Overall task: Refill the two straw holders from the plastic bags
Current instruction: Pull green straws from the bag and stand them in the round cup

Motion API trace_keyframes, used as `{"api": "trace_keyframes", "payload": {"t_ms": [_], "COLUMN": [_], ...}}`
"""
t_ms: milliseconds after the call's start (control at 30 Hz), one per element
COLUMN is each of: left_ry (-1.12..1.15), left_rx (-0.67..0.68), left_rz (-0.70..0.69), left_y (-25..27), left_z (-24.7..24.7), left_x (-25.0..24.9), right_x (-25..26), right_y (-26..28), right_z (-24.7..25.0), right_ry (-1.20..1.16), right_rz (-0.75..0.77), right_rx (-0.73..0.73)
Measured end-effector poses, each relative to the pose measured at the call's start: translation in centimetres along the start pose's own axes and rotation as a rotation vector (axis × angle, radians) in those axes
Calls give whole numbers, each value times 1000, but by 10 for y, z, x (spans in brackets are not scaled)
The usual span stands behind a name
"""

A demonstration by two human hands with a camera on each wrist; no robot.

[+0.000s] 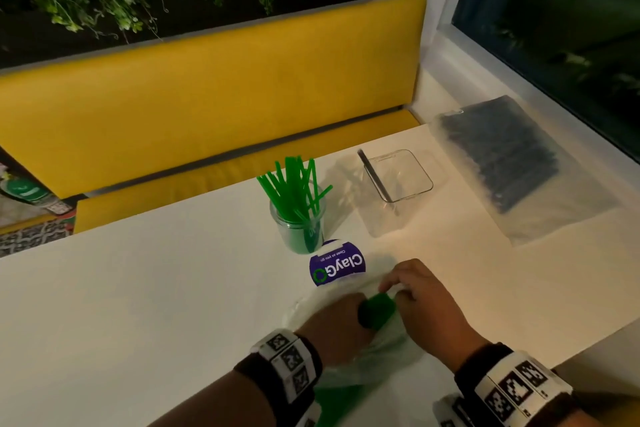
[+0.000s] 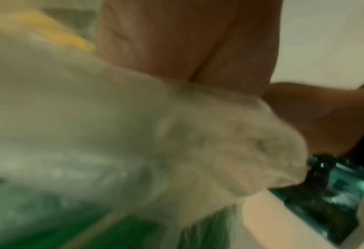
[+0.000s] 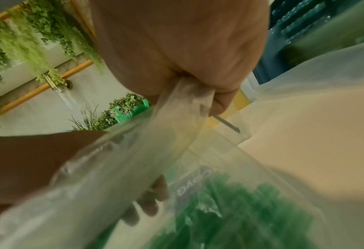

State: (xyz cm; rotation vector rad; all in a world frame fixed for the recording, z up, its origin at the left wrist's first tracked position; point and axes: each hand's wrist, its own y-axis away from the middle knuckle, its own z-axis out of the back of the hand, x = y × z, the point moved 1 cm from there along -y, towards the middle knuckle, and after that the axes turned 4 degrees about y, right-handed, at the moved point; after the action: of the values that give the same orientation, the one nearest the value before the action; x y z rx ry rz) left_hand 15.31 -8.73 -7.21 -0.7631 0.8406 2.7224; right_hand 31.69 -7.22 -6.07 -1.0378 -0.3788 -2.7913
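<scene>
A round glass jar point(image 1: 301, 229) holds several green straws point(image 1: 294, 184). Right of it stands a clear square holder point(image 1: 398, 177) with one black straw point(image 1: 374, 177). At the table's near edge lies a clear plastic bag point(image 1: 353, 371) of green straws point(image 3: 230, 210). My left hand point(image 1: 346, 319) is inside the bag's mouth, and its fingers point(image 3: 149, 202) show through the plastic, curled round the straw bundle's end point(image 1: 375, 310). My right hand point(image 1: 398, 288) pinches the bag's rim point(image 3: 187, 97) and holds it up. The left wrist view is blurred, with plastic point(image 2: 113, 134) over the fingers.
A second plastic bag point(image 1: 502, 156), full of black straws, lies at the far right by the window. A purple ClayGo sticker point(image 1: 337, 265) sits on the white table point(image 1: 138, 288) just beyond my hands. A yellow bench point(image 1: 207, 97) runs behind the table.
</scene>
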Motion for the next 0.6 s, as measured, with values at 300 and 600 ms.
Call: {"api": "trace_keyframes", "payload": {"t_ms": [300,600], "left_ry": [726,1534], "left_rx": [-113,-957], "left_rz": [-54,-488], "left_y": [53,64], "left_z": [68,230], "left_x": [-8,14], "right_x": [13,68], "right_y": [-15,-65], "right_z": [8,-11], "right_ry": [150,510], "right_rz": [-116,233], "right_rx": [56,41]}}
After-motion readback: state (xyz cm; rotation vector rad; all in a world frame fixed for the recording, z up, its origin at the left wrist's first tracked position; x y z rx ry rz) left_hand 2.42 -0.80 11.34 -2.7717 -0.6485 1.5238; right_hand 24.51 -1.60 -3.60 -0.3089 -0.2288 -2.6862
